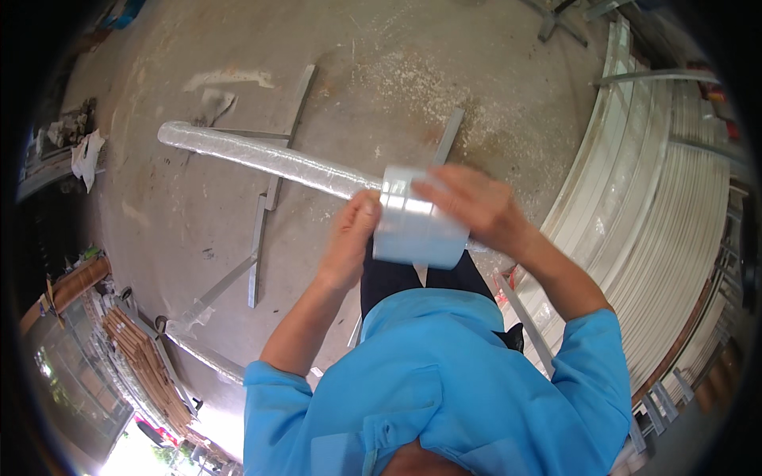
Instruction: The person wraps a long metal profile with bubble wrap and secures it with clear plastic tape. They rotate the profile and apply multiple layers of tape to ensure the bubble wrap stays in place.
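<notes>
Two hands work the wide, shiny translucent plastic-film roll at the near end of the long, silvery film-wrapped bar. Left hand grips its left edge; right hand, blurred over its top, indeterminate. Even tension advisable.

free room over the floor beyond the wrapped tube, metal bars in the way beneath it

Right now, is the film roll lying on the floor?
No, the film roll is up between the left hand and right hand.
</notes>
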The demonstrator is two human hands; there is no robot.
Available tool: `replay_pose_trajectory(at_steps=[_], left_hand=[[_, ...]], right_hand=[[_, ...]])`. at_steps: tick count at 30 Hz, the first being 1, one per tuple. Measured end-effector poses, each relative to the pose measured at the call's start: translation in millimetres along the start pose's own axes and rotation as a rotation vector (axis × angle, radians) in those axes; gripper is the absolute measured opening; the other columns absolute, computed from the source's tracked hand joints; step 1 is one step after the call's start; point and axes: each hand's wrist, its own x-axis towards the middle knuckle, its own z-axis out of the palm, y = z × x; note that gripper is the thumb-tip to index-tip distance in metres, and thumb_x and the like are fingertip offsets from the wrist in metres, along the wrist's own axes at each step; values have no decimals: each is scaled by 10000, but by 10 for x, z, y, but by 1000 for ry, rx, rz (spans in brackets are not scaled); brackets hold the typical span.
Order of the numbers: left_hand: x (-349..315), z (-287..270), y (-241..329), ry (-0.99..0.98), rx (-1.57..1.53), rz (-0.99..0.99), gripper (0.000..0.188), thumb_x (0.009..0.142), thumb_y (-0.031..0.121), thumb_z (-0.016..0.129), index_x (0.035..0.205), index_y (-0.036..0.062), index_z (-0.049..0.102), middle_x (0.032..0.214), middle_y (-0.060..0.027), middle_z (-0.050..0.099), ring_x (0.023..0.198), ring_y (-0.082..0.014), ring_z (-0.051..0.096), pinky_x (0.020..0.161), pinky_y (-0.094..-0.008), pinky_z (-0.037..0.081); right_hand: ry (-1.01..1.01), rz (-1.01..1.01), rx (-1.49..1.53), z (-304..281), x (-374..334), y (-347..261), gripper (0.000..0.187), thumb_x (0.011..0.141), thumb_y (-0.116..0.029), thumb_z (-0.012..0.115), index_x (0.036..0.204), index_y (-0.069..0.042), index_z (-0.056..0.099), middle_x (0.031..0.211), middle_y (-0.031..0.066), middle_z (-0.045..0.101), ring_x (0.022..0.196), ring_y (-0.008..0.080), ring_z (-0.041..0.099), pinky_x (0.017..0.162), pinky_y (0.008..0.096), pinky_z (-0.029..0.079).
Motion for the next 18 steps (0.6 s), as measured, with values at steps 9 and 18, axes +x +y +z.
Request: replay_pose_trajectory(at_steps=[9, 18], left_hand=[[84, -665, -1634, -50, 271, -317, 303, 948, 156, 628, 1166, -45, 569, 1050, -156, 651, 991, -243, 643, 934, -377, 490], [670, -855, -2817, -82, 908, 66, 387, 854, 189, 670, 1203, 29, 615, 1245, -179, 621, 1174, -339, 567, 994, -412, 432]], right_hand=[[-212, 691, 287, 846, -504, 1484, 525, 824, -133, 688, 1332, -218, 583, 1256, 115, 644, 1112, 294, 643, 933, 361, 526], [-615, 741, 752, 2162, -1006, 1579, 385, 892, -36, 623, 1272, -96, 623, 1235, 109, 668, 1129, 210, 628, 982, 342, 478]])
